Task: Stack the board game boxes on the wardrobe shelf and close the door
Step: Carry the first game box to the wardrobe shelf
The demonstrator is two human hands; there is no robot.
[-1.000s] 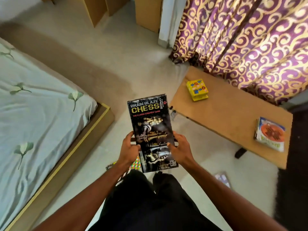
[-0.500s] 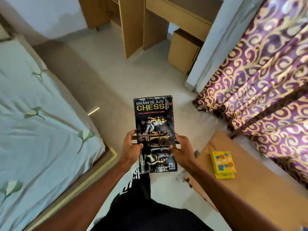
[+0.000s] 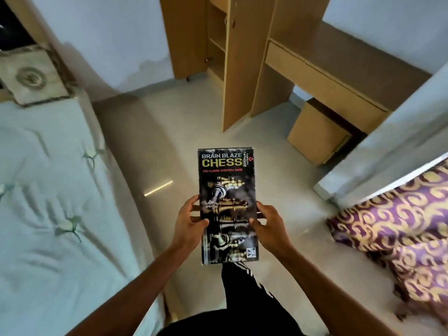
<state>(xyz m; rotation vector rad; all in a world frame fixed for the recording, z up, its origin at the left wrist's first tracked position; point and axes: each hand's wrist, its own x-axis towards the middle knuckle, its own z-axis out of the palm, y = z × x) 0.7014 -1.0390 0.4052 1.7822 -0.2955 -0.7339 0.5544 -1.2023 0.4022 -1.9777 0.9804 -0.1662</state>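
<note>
A black chess box (image 3: 226, 180) with yellow lettering is held flat in front of me, long side pointing away. My left hand (image 3: 188, 224) grips its left edge with the thumb on top. Its right edge is gripped by my right hand (image 3: 269, 226), thumb also on top. Ahead stands the wooden wardrobe (image 3: 191, 37), its door (image 3: 242, 64) swung open toward me, with bare shelves (image 3: 217, 44) showing inside.
A bed with a pale green sheet (image 3: 48, 202) fills the left side. A wooden desk (image 3: 339, 76) with a low cabinet (image 3: 315, 137) stands right of the wardrobe. A purple and gold curtain (image 3: 400, 226) hangs at the right. Beige floor (image 3: 169, 132) lies between.
The view has swung up and left: the low table with the other game boxes has left the frame and the open wardrobe has come into view. Both hands keep their hold on the chess box.
</note>
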